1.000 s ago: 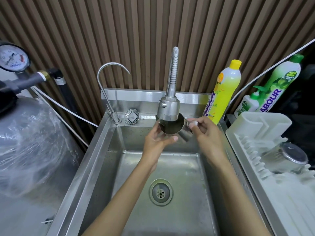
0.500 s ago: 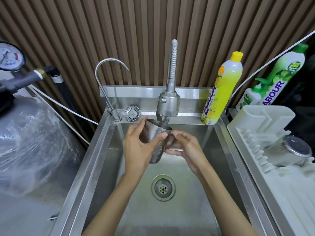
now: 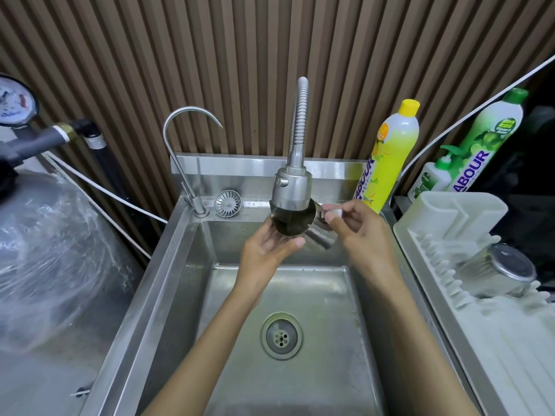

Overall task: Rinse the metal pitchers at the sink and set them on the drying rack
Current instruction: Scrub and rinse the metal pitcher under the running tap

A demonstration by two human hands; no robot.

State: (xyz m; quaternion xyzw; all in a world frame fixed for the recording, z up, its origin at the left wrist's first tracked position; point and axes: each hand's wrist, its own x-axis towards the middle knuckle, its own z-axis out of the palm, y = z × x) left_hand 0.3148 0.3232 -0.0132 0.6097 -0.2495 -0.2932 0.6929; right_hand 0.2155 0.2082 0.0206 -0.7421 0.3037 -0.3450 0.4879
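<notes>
A metal pitcher (image 3: 292, 225) is tipped with its dark open mouth toward me, right under the spray faucet head (image 3: 292, 189). My left hand (image 3: 267, 247) cups it from below and the left, thumb across the lower rim. My right hand (image 3: 359, 232) is just right of the pitcher, its fingertips pinched on a small metal faucet lever (image 3: 332, 211). A blurred metal cylinder (image 3: 319, 239) shows under that hand. I cannot tell whether water is running. A second metal pitcher (image 3: 503, 273) lies bottom-up on the white drying rack (image 3: 450, 211) at the right.
The steel sink (image 3: 168, 283) has a round drain (image 3: 281, 336) in the middle. A thin gooseneck tap (image 3: 186, 163) and a strainer (image 3: 227, 203) stand at its back left. Yellow (image 3: 387, 157) and green (image 3: 483, 136) soap bottles are behind the rack; a plastic-wrapped tank (image 3: 51, 250) fills the left.
The pitcher went from lower in the basin, held by both hands, up to the faucet head and tipped toward me. My right hand left the pitcher and moved to the lever.
</notes>
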